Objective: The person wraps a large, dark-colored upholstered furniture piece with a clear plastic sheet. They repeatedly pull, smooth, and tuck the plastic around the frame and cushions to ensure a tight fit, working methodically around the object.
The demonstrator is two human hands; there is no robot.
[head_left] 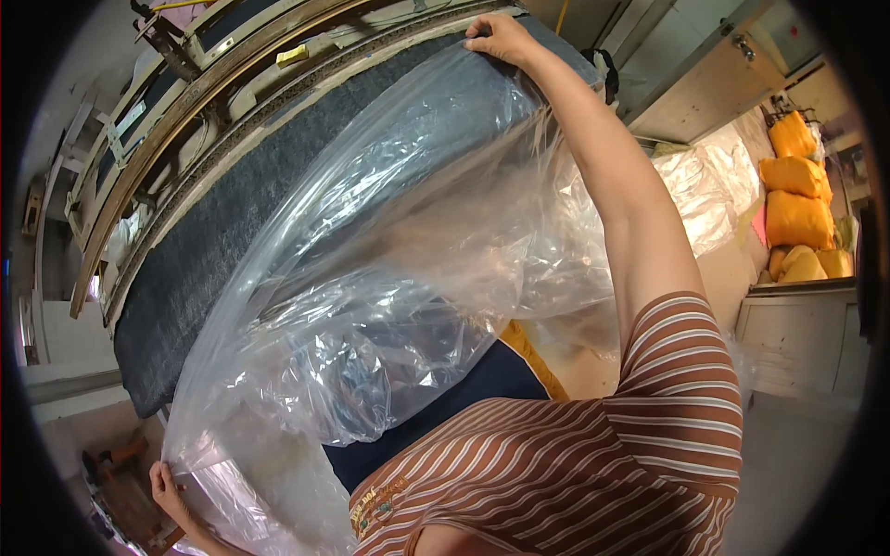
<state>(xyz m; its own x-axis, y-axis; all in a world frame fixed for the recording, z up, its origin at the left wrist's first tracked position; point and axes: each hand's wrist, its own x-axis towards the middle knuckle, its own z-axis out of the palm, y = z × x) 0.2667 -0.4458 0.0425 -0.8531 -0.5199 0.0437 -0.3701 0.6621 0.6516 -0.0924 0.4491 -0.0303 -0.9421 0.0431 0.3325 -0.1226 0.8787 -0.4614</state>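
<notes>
A large sheet of clear plastic film (371,204) is stretched between my two hands and drapes down in front of me in shiny wrinkles. My right hand (501,42), arm reaching far up and ahead, pinches the film's upper corner over a dark cloth-covered work surface (204,232). Low at the left, my left hand (169,491) is closed on the film's other end, just below the near left corner of that surface. Seen through the film, the cloth looks pale and blurred. Part of the film hangs against my dark blue apron (436,408).
Behind the dark surface runs a long machine frame with wooden and metal rails (185,157). A small yellow block (292,56) rests on it. On the right, orange packed bundles (797,218) are stacked on a cabinet (807,334), near more crumpled shiny film (709,185).
</notes>
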